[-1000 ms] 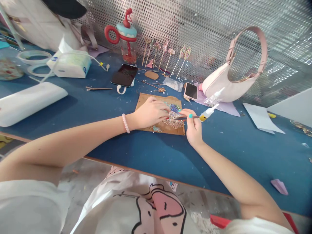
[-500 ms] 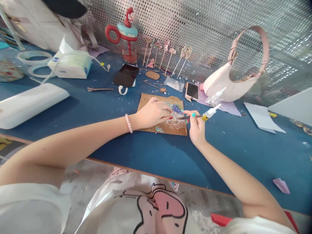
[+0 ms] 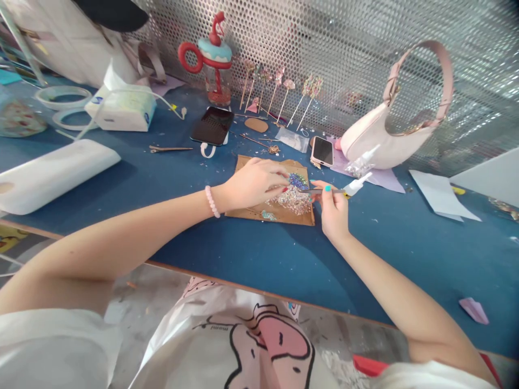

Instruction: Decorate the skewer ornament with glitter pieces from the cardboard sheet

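My left hand (image 3: 259,182), palm down, has its fingers curled and close together over a sheet of brown cardboard (image 3: 239,212). Whatever they hold, if anything, is hidden. My right hand (image 3: 333,209) pinches dark tweezers (image 3: 316,190), whose tips point left at the beads. On the cardboard lies a spread of pale pinkish rhinestones or beads (image 3: 294,201), with a blue-violet cluster (image 3: 298,180) behind and a small turquoise pile (image 3: 267,215) near the front edge. Just past my right hand is a white-nozzled glue bottle (image 3: 357,185), partly covered by the fingers.
Decorated sticks (image 3: 286,94) stand along the perforated metal panel (image 3: 308,32). A red-handled cup (image 3: 214,65), a dark tablet-like device (image 3: 213,125), a phone (image 3: 323,151) and a white handbag (image 3: 377,135) line the back. Tissues (image 3: 121,108) and a white case (image 3: 57,173) stand left.
The whole view has shifted slightly. My right hand has moved a little to the right with the tweezers, whose tips now lie nearer the blue-violet cluster. My left hand remains over the cardboard.
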{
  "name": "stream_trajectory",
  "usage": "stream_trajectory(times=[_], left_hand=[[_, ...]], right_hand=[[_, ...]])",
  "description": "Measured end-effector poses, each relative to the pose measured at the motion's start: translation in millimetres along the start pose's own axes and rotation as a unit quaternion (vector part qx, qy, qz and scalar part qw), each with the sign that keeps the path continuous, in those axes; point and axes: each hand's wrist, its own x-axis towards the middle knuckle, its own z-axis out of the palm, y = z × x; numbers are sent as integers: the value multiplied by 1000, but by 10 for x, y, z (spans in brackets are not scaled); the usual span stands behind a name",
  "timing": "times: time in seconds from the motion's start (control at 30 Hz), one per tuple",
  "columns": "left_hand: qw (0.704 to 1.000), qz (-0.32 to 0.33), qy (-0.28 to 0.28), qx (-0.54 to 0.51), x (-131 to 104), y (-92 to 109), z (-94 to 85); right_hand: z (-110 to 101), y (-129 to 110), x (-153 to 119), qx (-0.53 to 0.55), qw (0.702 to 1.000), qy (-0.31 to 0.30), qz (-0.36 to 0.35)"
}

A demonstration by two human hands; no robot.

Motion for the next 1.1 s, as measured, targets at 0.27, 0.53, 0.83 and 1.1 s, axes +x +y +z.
stream_trajectory(times=[0.27, 0.53, 0.83, 1.1], left_hand=[[976, -214, -3, -30, -241, -683, -249], [958, -264, -30, -108, -241, -842, -227], [956, -266, -53, -111, -258, -758, -265], [959, -249, -90, -96, -350, -605, -295]], right_hand=[[-46, 114, 139, 106, 991, 8, 76], [-201, 53, 209, 128, 980, -61, 139], [-440, -69, 302, 93, 962, -183, 178], [-655, -230, 317, 52, 927, -304, 216]])
